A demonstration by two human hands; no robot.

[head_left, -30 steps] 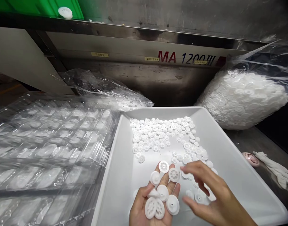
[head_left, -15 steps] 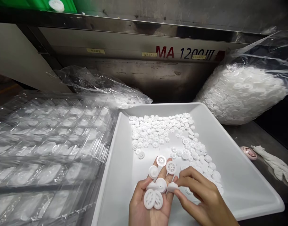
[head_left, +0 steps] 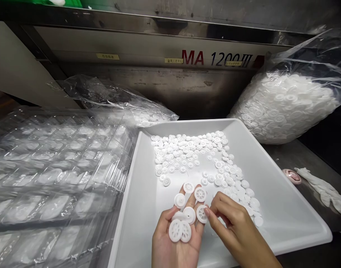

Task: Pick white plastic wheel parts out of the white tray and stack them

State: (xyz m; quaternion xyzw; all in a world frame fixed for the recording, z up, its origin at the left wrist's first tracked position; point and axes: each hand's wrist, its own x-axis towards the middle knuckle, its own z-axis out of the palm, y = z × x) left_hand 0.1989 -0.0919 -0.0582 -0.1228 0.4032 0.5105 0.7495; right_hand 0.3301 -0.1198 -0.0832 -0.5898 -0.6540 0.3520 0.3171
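Note:
My left hand (head_left: 174, 248) is palm up above the grey tray (head_left: 287, 208), fingers slightly curled, cradling several small white plastic wheels (head_left: 175, 230). Some of these lie on the palm, others on the fingers; a few show spokes, others a solid face with a hub. My right hand (head_left: 235, 224) pinches the edge of one spoked wheel (head_left: 202, 214) between thumb and forefinger, at the right side of the left hand's fingers. Beyond both hands, many loose white wheels (head_left: 190, 144) are spread along the back and right of the tray.
Clear plastic compartment trays (head_left: 53, 178) holding white parts are stacked at left. One clear bag (head_left: 150, 116) lies behind the tray; a fuller bag of white parts (head_left: 287, 108) stands at back right. A white glove (head_left: 321, 188) and a pink round object (head_left: 292, 176) lie at right.
The wheel at my right fingertips has turned from nearly edge-on to show its spoked face. The view has shifted slightly; the left hand still carries its wheels.

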